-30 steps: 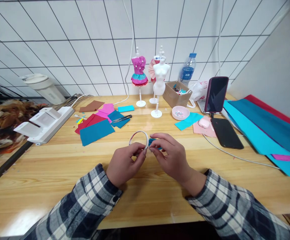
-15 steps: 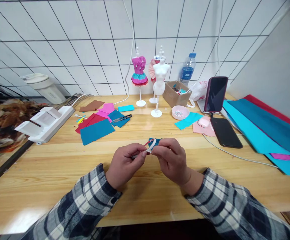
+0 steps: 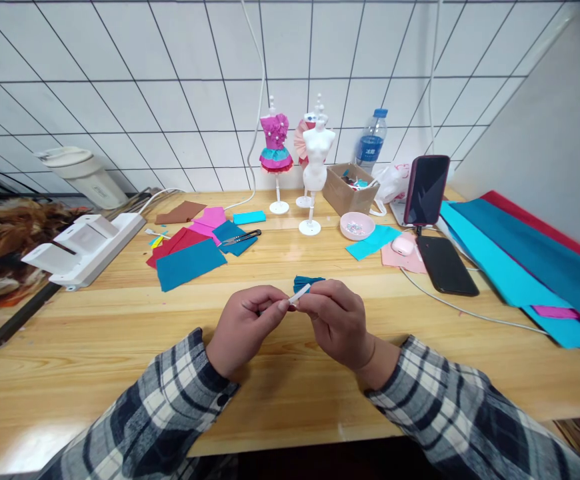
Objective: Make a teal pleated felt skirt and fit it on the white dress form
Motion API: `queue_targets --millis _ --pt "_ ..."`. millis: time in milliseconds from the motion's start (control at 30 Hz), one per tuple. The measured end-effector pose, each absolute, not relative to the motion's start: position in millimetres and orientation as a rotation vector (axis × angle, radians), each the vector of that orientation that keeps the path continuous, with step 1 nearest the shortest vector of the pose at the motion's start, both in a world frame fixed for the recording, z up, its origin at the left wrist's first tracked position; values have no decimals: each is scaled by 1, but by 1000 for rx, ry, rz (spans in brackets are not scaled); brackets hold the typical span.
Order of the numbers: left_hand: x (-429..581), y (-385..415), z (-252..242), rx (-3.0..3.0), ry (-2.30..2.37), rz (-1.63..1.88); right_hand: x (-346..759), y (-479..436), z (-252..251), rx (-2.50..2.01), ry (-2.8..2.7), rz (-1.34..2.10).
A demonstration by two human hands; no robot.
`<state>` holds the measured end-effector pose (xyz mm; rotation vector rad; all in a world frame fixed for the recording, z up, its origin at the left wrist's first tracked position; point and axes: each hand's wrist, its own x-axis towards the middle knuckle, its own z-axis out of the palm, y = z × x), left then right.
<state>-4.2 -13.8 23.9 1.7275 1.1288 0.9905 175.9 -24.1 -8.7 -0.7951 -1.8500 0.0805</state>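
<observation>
White band [image 3: 300, 294] partly hidden by the fingers [image 3: 319, 307]

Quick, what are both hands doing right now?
Left hand: closed, holding the white band.
Right hand: closed, fingertips at the same band; whether they grip it cannot be told.

White ring [image 3: 300, 294] turned from open circle to nearly edge-on; right hand [image 3: 339, 323]: fingers [image 3: 315, 304] now curled in.

Left hand [image 3: 245, 327] in thumb-forefinger pinch; right hand [image 3: 339, 323] just beside it, fingers [image 3: 317, 305] curled inward. Forearms [image 3: 165, 393] angled together.
</observation>
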Motion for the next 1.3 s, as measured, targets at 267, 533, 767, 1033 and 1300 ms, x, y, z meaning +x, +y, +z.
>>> queue_targets --millis 267,533,767,1033,1300 --pt "-6 -17 24 2055 1207 993 173 -22 -10 -797 -1840 150" --pt "-51 23 22 1970 1706 1234 183 -27 4 -867 -1660 88" --pt "-109 79 -12 2458 1835 775 193 6 -4 -1148 -1355 1087" --pt "-42 32 10 2286 1516 819 186 2 -8 -1145 -1450 1326" --pt "-3 1 9 2350 1253 676 177 -3 -11 -1192 -1658 1089"
